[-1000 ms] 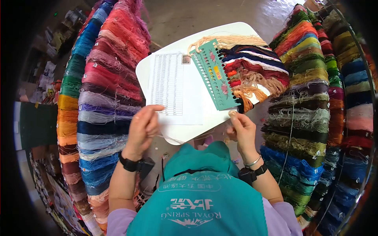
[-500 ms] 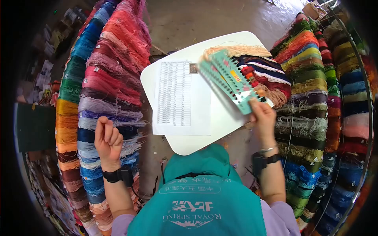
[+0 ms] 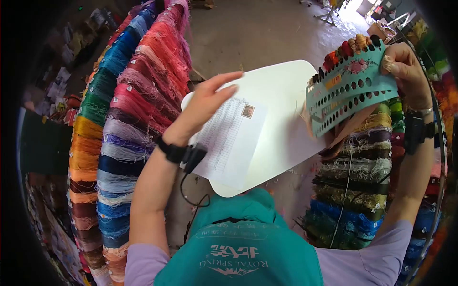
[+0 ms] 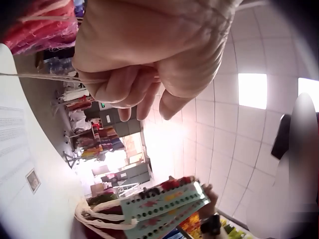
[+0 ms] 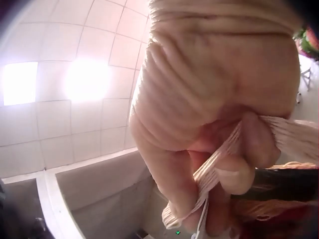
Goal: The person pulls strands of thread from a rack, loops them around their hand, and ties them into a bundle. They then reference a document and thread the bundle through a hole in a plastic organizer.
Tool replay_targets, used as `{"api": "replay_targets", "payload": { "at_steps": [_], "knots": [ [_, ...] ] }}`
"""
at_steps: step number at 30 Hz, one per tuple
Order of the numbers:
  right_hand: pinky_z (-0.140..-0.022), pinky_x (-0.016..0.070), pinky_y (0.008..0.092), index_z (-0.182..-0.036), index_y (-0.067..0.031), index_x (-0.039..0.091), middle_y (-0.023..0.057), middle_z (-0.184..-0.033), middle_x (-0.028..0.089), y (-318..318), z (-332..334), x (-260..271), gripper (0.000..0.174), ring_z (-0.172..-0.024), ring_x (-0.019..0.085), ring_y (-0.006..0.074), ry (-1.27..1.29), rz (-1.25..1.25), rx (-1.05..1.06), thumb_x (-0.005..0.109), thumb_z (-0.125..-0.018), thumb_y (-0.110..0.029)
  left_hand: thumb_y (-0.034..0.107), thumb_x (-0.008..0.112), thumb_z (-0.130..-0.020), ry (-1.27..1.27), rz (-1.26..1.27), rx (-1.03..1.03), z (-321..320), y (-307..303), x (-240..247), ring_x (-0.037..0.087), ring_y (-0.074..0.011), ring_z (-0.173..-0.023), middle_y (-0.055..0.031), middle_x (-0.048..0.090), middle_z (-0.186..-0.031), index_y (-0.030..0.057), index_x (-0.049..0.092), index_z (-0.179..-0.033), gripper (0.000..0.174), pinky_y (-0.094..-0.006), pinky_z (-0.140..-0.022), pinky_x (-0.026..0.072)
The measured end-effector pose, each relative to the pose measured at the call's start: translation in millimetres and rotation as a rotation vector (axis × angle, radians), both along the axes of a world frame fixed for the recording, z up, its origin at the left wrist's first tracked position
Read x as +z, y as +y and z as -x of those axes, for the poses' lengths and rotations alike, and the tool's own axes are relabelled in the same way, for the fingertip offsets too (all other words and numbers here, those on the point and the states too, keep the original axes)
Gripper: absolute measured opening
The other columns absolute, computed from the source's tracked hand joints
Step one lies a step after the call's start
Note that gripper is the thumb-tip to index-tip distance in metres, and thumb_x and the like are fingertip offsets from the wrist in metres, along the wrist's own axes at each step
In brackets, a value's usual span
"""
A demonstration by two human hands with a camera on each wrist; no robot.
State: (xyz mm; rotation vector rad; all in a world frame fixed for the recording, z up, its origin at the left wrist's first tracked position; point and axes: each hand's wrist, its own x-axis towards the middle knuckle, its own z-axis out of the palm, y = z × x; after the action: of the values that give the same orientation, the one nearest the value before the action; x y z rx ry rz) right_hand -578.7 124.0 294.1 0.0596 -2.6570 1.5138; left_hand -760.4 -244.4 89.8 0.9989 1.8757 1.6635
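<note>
In the head view my right hand (image 3: 408,71) grips the end of green perforated thread cards (image 3: 353,86), raised and tilted at the right of the white table. Colourful embroidery threads (image 3: 350,46) are knotted through the holes along one edge. A pale pink skein (image 5: 219,159) loops between the right fingers in the right wrist view. My left hand (image 3: 207,102) is over the table's left part, thumb and index finger extended. A thin pale thread (image 4: 50,76) runs into its curled other fingers in the left wrist view. Cream strands (image 4: 102,216) hang from the cards' far end.
A printed list (image 3: 229,143) with a small picture lies on the white table (image 3: 281,90). Racks of coloured skeins stand close on the left (image 3: 143,90) and right (image 3: 353,190). A dark cable (image 3: 183,190) hangs from the left wrist camera.
The right hand has taken hold of the thread cards, lifted them from the table and swung them to the right. The left hand went out left, then came back forward over the list.
</note>
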Motion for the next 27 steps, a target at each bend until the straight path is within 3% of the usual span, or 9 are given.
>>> {"api": "replay_targets", "payload": {
  "at_steps": [4,10,12,15,18,19,22,26,27],
  "knots": [
    [-0.048,0.0347,0.0195,-0.084,-0.0052,0.067,-0.0032,-0.069,0.062,-16.3,15.2,26.4,0.028,-0.052,0.045,0.0022,0.083,-0.097,0.078,0.075,-0.079,-0.031,0.021,0.060,-0.098,-0.037,-0.027,-0.158,-8.4,54.5,2.7,0.055,-0.0128,-0.119,-0.0059,0.062,-0.129,0.0037,0.059,-0.134,0.040,-0.0279,-0.103,0.0412],
    [-0.057,0.0389,0.0217,-0.080,-0.0056,0.055,0.0003,-0.067,0.054,-30.6,24.6,82.8,0.034,-0.059,0.049,0.0090,0.068,-0.294,0.185,0.074,-0.079,-0.034,0.015,0.067,-0.087,-0.310,-0.080,-0.472,-30.2,63.0,25.9,0.054,-0.0001,-0.084,0.0032,0.066,-0.108,0.0064,0.065,-0.116,0.031,-0.0182,-0.067,0.0425],
    [-0.058,0.0397,0.0216,-0.079,-0.0054,0.055,0.0004,-0.069,0.054,-24.8,35.9,95.1,0.034,-0.060,0.049,0.0092,0.058,-0.334,0.293,0.072,-0.081,-0.035,0.015,0.074,-0.087,-0.490,-0.223,-0.551,-32.3,54.7,30.8,0.061,-0.0103,-0.100,-0.0027,0.068,-0.111,0.0027,0.068,-0.114,0.030,-0.0293,-0.097,0.0464],
    [-0.060,0.0409,0.0214,-0.079,-0.0050,0.057,0.0005,-0.071,0.055,-12.0,57.8,102.5,0.034,-0.061,0.050,0.0094,0.009,-0.366,0.414,0.069,-0.083,-0.036,0.012,0.076,-0.086,-0.484,-0.136,-0.528,-33.2,45.2,41.8,0.063,-0.0093,-0.093,-0.0028,0.071,-0.104,0.0013,0.070,-0.109,0.027,-0.0269,-0.089,0.0497],
    [-0.051,0.0372,0.0190,-0.082,-0.0070,0.063,-0.0034,-0.068,0.057,-1.3,68.5,47.0,0.028,-0.055,0.048,0.0046,-0.001,-0.259,0.178,0.072,-0.085,-0.034,0.013,0.076,-0.086,-0.559,-0.091,-0.386,-52.8,47.5,31.5,0.063,-0.0075,-0.083,-0.0025,0.071,-0.093,-0.0003,0.071,-0.104,0.023,-0.0239,-0.079,0.0519],
    [-0.046,0.0351,0.0178,-0.083,-0.0081,0.067,-0.0054,-0.067,0.058,1.4,70.7,24.1,0.025,-0.051,0.047,0.0021,0.001,-0.213,0.079,0.073,-0.086,-0.032,0.017,0.074,-0.088,-0.540,-0.087,-0.260,-62.9,56.3,6.2,0.052,-0.0009,-0.064,0.0025,0.068,-0.084,0.0035,0.072,-0.102,0.019,-0.0170,-0.053,0.0379],
    [-0.044,0.0328,0.0178,-0.080,-0.0112,0.068,-0.0100,-0.061,0.053,46.7,51.1,-43.4,0.032,-0.047,0.043,0.0005,-0.172,-0.349,-0.272,0.071,-0.091,-0.041,0.020,0.069,-0.093,-0.760,-0.069,-0.034,-91.9,70.1,-41.9,0.052,-0.0015,-0.063,0.0023,0.066,-0.082,0.0024,0.069,-0.098,0.019,-0.0190,-0.053,0.0387],
    [-0.043,0.0318,0.0181,-0.078,-0.0091,0.067,-0.0070,-0.065,0.059,68.9,-27.5,-104.6,0.031,-0.047,0.042,0.0000,-0.360,-0.117,-0.357,0.070,-0.093,-0.036,0.023,0.060,-0.098,-0.448,0.274,-0.065,-97.2,84.8,-113.2,0.048,-0.0010,-0.060,0.0038,0.060,-0.074,0.0007,0.068,-0.102,0.024,-0.0201,-0.051,0.0362],
    [-0.042,0.0304,0.0179,-0.079,-0.0074,0.068,-0.0027,-0.072,0.067,62.4,-47.2,-109.6,0.028,-0.046,0.042,-0.0003,-0.343,-0.068,-0.373,0.069,-0.094,-0.031,0.028,0.058,-0.095,-0.415,0.275,-0.076,-99.5,82.4,-103.2,0.054,-0.0119,-0.068,-0.0055,0.062,-0.074,-0.0030,0.067,-0.094,0.033,-0.0334,-0.064,0.0465]
  ]
}}
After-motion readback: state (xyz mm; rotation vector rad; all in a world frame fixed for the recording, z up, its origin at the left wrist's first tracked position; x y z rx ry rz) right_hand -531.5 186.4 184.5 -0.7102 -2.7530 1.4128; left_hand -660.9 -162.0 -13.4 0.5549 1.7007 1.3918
